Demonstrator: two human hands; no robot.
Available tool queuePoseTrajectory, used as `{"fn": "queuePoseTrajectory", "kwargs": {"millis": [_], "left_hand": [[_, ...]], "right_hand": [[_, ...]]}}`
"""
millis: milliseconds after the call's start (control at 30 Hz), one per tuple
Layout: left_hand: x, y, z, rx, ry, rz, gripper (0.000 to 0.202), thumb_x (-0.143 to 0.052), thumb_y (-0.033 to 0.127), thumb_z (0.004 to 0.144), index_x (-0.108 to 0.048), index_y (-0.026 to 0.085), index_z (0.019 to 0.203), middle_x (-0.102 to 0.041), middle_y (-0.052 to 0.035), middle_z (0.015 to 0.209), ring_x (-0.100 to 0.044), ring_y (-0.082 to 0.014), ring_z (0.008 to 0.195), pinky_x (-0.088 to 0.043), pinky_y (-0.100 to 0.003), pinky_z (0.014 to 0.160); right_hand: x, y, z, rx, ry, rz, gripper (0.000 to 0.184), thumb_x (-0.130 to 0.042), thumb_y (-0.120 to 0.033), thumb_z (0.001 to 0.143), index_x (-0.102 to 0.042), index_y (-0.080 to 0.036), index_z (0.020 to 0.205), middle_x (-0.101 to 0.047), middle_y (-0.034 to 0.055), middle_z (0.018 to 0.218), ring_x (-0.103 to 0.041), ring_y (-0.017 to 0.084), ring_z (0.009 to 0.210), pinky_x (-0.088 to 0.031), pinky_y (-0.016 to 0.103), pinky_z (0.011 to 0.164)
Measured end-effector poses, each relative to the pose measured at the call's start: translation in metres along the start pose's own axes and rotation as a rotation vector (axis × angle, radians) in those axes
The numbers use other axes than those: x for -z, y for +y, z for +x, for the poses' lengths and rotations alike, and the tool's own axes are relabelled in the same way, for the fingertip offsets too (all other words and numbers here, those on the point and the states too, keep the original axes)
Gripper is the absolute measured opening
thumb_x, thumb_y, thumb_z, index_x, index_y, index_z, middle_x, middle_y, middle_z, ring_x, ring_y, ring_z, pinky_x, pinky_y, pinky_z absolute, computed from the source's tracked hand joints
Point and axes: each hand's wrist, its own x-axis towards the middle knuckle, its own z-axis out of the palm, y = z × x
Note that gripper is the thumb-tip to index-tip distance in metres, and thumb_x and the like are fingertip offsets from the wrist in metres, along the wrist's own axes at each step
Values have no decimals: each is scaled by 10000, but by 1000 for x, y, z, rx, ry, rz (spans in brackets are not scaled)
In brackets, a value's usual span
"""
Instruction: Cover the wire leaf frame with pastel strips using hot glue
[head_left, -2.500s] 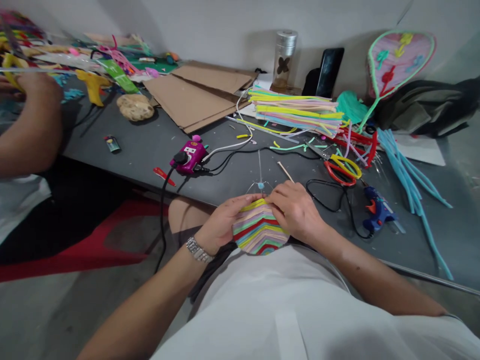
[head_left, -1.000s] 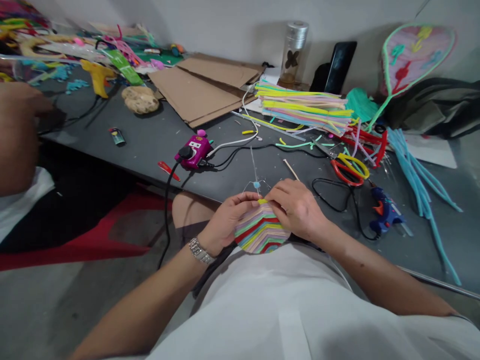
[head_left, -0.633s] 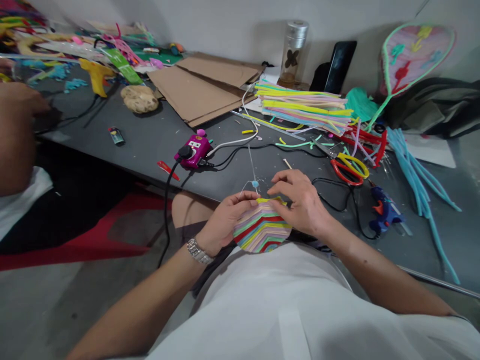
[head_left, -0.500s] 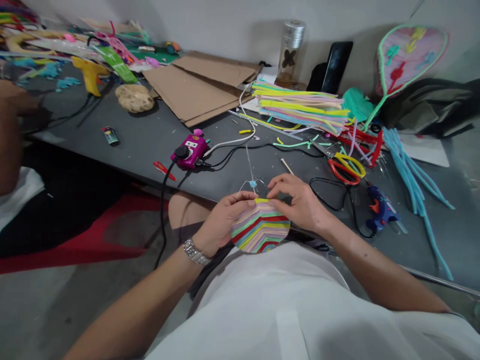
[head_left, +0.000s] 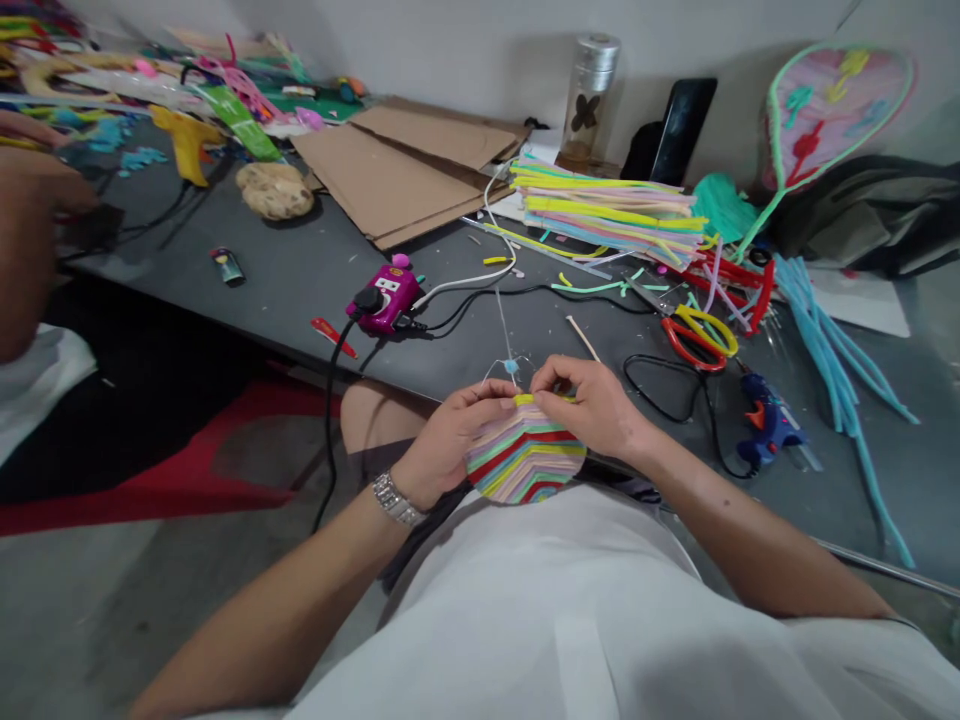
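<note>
Close to my lap I hold a round fan-like disc (head_left: 525,455) of striped pipe cleaners in red, yellow, green, pink and blue. My left hand (head_left: 454,440) grips its left upper edge, thumb on top. My right hand (head_left: 585,400) pinches the upper right edge, near a yellow strip at the top; its fingertips are curled together. Just beyond the disc, thin wires and a small light-blue piece (head_left: 511,366) lie by the table edge. A pale stick (head_left: 582,338) lies past my right fingers.
Scissors (head_left: 701,335) and a blue glue gun (head_left: 772,420) lie to the right, beside blue pipe cleaners (head_left: 832,360). A purple power socket (head_left: 385,298) with trailing cords sits left of centre. Behind are a pipe-cleaner bundle (head_left: 607,210), cardboard (head_left: 420,170) and a bottle (head_left: 590,100). Another person's arm (head_left: 26,220) is at far left.
My right fingers have curled in and closed at the disc's top edge. My left hand keeps its grip. The view has shifted slightly, and the other person's hand at left has moved.
</note>
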Motion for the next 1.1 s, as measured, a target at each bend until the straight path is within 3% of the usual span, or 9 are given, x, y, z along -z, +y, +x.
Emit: {"fn": "queuePoseTrajectory", "kwargs": {"millis": [267, 467, 633, 800, 967, 1100], "left_hand": [[1, -1, 0, 3, 15, -43, 287, -890, 235, 662, -698, 164, 863, -676, 12, 738, -632, -127, 665, -484, -248, 657], [-1, -4, 2, -28, 19, -39, 266, -883, 203, 641, -678, 150, 803, -652, 20, 742, -601, -107, 661, -475, -238, 665], [0, -4, 3, -35, 13, -56, 285, -884, 224, 648, -676, 150, 829, -652, 17, 750, -600, -108, 668, -471, -231, 657], [-2, -4, 0, -57, 33, -96, 305, -883, 291, 658, -678, 145, 831, -661, 12, 782, -611, -115, 714, -485, -228, 695], [-9, -12, -8, -110, 103, -69, 366, -873, 401, 701, -604, 156, 738, -596, 38, 710, -533, -91, 655, -429, -201, 627], [-12, -22, -14, -151, 157, -30, 416, -828, 516, 752, -600, 168, 766, -565, 46, 693, -498, -96, 632, -415, -214, 617]], "right_hand": [[-2, -3, 2, -10, -5, -8, 88, -574, -231, 845, -618, -196, 777, -644, -23, 724, -560, 125, 670, -412, 249, 628], [2, -5, 2, 134, -79, -169, 72, -578, -186, 858, -641, -190, 823, -676, 14, 813, -590, 141, 736, -431, 271, 704], [1, 2, 4, 54, -90, -44, 101, -585, -239, 906, -629, -194, 827, -642, -17, 747, -553, 123, 686, -407, 247, 655], [-3, 13, 4, 27, -81, 13, 120, -586, -280, 925, -622, -196, 847, -631, -18, 757, -548, 131, 698, -410, 255, 666], [-5, 15, 1, 19, -111, 23, 123, -577, -283, 932, -603, -203, 842, -606, -23, 750, -528, 133, 691, -402, 262, 665], [-7, 13, -4, 24, -136, 11, 127, -573, -278, 942, -592, -204, 841, -604, -25, 747, -521, 129, 682, -402, 261, 664]]}}
